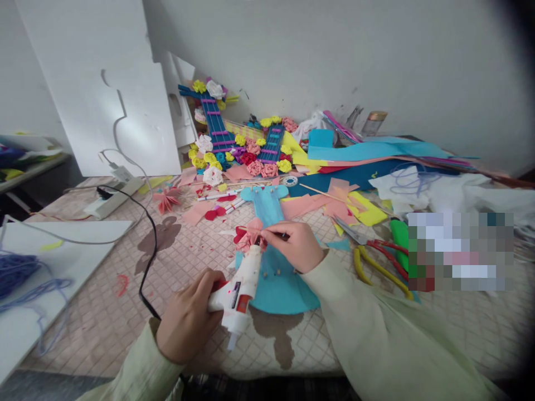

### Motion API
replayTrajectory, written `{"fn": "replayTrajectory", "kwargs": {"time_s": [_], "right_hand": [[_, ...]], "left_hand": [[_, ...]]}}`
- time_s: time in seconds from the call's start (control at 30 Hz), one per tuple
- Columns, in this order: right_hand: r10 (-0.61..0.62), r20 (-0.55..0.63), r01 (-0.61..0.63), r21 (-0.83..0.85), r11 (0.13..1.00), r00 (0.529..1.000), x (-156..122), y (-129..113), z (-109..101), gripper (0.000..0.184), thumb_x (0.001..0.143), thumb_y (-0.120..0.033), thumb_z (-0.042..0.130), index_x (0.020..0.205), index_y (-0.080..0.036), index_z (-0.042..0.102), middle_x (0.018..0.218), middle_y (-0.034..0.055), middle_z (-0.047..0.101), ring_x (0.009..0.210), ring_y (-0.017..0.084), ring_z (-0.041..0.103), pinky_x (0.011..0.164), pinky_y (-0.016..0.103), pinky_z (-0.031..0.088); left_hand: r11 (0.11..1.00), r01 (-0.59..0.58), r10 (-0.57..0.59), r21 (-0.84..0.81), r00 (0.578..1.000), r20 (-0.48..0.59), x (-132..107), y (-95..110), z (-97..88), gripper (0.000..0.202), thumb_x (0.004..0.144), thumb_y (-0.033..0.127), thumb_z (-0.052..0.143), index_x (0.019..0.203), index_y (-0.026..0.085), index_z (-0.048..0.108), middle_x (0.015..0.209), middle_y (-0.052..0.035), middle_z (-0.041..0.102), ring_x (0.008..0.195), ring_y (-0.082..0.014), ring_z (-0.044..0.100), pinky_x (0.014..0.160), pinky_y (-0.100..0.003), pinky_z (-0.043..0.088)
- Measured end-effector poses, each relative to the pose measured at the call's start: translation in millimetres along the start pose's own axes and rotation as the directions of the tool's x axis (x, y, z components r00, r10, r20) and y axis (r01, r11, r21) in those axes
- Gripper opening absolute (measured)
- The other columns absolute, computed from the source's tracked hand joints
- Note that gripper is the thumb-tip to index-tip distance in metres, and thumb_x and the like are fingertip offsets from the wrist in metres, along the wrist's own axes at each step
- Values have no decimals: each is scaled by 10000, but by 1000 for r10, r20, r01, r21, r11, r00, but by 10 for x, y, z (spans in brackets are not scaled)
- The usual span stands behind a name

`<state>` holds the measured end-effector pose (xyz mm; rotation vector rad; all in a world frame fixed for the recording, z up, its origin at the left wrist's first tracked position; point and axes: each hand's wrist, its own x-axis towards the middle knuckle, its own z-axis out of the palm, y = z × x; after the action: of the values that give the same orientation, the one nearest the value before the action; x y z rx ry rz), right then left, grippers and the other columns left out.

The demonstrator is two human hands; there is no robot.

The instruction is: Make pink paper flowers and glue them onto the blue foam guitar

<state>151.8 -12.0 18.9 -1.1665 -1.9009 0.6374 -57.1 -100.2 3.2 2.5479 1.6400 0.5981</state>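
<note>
My left hand [194, 314] is wrapped around the handle of a white hot glue gun [243, 281], and a glue stick pokes out of its back end. The gun's nozzle points away from me and meets a pink crepe-paper flower [252, 233]. My right hand [297, 244] pinches the flower's right side between thumb and fingertips. Just left of the flower shows a red paper petal [239, 236]. Under both hands lies a turquoise guitar-shaped cutout [288, 295] with small pegs. The exact spot where the nozzle touches is partly hidden.
Finished paper-flower guitars [215, 125] lean at the back wall. Coloured paper strips [368, 149] lie back right, with scissors [355, 231] and yellow-handled pliers [380, 270] nearer. A black cord [152, 245] runs from a power strip [112, 199] at left. Blue yarn [19, 275] rests on a white board [83, 239].
</note>
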Motion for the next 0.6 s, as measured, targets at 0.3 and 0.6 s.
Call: {"fn": "replayTrajectory", "kwargs": {"time_s": [0.3, 0.6], "right_hand": [[3, 17, -3, -3, 1000, 1000, 0, 2, -11, 178, 775, -227, 547, 699, -180, 701, 715, 24, 688, 615, 121, 593, 552, 213, 402], [3, 32, -3, 6, 1000, 999, 1, 11, -11, 177, 778, -223, 543, 703, -194, 701, 718, 14, 690, 623, 123, 599, 558, 215, 406]], "left_hand": [[1000, 8, -8, -2, 1000, 8, -13, -8, 20, 197, 694, 155, 477, 881, 198, 432, 743, -6, 598, 615, -152, 592, 522, -235, 433], [1000, 27, -27, 10, 999, 32, -10, 1, 41, 204, 699, 126, 475, 879, 201, 418, 744, -7, 588, 629, -151, 590, 533, -234, 431]]}}
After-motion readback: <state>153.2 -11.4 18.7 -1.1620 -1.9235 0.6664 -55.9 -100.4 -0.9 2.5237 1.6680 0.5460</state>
